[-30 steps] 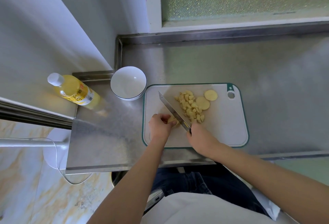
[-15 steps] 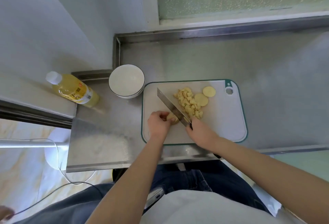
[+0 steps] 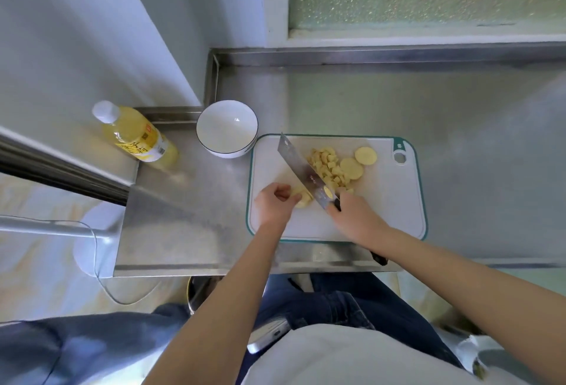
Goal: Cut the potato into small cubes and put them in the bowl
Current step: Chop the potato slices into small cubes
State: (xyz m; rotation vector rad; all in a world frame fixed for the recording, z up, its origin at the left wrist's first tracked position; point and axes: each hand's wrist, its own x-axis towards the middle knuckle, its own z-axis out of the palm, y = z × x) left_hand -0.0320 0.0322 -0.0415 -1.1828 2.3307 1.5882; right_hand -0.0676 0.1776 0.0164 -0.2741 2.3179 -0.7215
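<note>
Compared with half a second earlier, we find both hands and the knife (image 3: 301, 170) in the same places on the cutting board (image 3: 389, 201). A pale slice (image 3: 327, 191) now shows on the blade flat near the handle. The left hand (image 3: 272, 204) curls its fingertips (image 3: 286, 191) onto the remaining potato piece (image 3: 303, 199), which lies directly against the blade's left side. The right hand (image 3: 355, 216) grasps the knife handle. Cut cubes (image 3: 329, 167) lie heaped right of the blade. The bowl (image 3: 226, 129) stands just off the board's far-left corner.
</note>
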